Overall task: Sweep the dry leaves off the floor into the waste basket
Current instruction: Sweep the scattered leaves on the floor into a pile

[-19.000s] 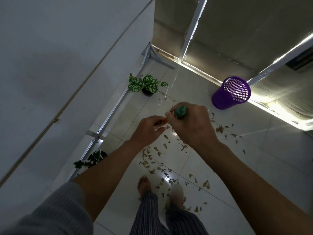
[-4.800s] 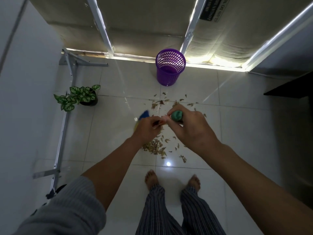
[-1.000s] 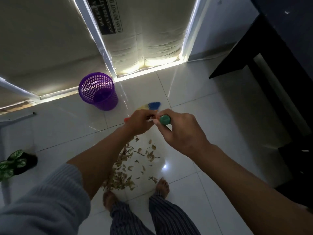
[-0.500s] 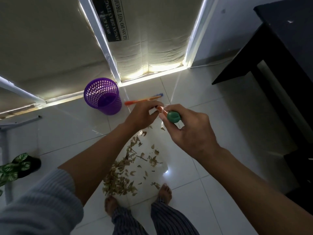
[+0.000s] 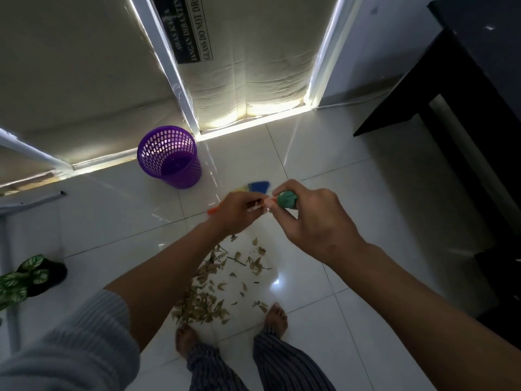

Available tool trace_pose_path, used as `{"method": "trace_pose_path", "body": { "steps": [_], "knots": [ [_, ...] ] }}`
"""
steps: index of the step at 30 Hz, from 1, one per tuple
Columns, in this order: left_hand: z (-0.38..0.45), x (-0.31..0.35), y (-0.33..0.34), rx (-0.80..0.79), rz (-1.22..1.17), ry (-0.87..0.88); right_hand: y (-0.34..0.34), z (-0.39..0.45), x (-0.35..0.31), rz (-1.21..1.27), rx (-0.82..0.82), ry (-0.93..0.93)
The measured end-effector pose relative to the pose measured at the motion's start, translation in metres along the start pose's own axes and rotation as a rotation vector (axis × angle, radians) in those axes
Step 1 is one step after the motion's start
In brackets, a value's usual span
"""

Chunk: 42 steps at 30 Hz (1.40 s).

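Note:
Dry brown leaves (image 5: 214, 289) lie in a loose pile on the white tiled floor in front of my bare feet. The purple mesh waste basket (image 5: 170, 156) stands upright beyond them, up and to the left. Both hands hold a broom above the leaves. My right hand (image 5: 313, 221) grips its green handle end (image 5: 287, 199). My left hand (image 5: 236, 213) grips the stick lower down, where an orange part (image 5: 212, 210) shows. The blue and yellow bristles (image 5: 257, 186) appear blurred just past my hands.
A potted green plant (image 5: 25, 280) sits at the left edge beside a white metal frame (image 5: 8, 249). A dark table (image 5: 465, 108) fills the right side. Covered glass panels with a black label (image 5: 191, 29) close the far side.
The camera view has shifted a little, so the basket sits further from the hands. The broom head has swung from beside the basket to a spot just past my hands.

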<state>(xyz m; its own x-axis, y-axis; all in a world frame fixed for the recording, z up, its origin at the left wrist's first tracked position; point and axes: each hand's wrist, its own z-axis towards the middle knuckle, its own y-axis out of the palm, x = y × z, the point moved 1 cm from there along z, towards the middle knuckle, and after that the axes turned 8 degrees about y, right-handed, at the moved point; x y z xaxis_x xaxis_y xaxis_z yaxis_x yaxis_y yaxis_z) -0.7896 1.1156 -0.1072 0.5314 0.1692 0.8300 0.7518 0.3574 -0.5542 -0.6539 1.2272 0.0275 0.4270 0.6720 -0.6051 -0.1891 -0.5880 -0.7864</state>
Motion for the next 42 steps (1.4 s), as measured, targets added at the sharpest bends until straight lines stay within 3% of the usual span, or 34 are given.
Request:
{"method": "trace_pose_path", "body": {
  "steps": [8, 14, 17, 21, 28, 37, 42],
  "knots": [
    [0.0, 0.028, -0.032, -0.026, -0.024, 0.097, -0.032, 0.003, -0.033, 0.116, 0.131, -0.06],
    [0.008, 0.045, -0.028, 0.106, 0.002, 0.104, -0.045, -0.011, -0.04, -0.012, 0.276, -0.161],
    [0.004, 0.05, -0.014, 0.116, -0.001, 0.045, -0.036, -0.022, -0.033, -0.072, 0.2, -0.155],
    [-0.01, 0.043, 0.007, 0.003, -0.019, -0.037, -0.014, -0.035, -0.022, -0.068, 0.092, -0.064],
    [-0.057, 0.034, 0.013, -0.111, -0.049, -0.105, 0.003, -0.055, -0.031, 0.059, -0.001, -0.026],
    [-0.063, 0.066, -0.043, 0.108, -0.069, 0.037, -0.021, -0.041, -0.081, 0.066, 0.217, -0.19],
    [-0.061, 0.059, -0.047, 0.198, -0.038, 0.024, -0.016, -0.048, -0.082, 0.033, 0.233, -0.242]
  ]
}}
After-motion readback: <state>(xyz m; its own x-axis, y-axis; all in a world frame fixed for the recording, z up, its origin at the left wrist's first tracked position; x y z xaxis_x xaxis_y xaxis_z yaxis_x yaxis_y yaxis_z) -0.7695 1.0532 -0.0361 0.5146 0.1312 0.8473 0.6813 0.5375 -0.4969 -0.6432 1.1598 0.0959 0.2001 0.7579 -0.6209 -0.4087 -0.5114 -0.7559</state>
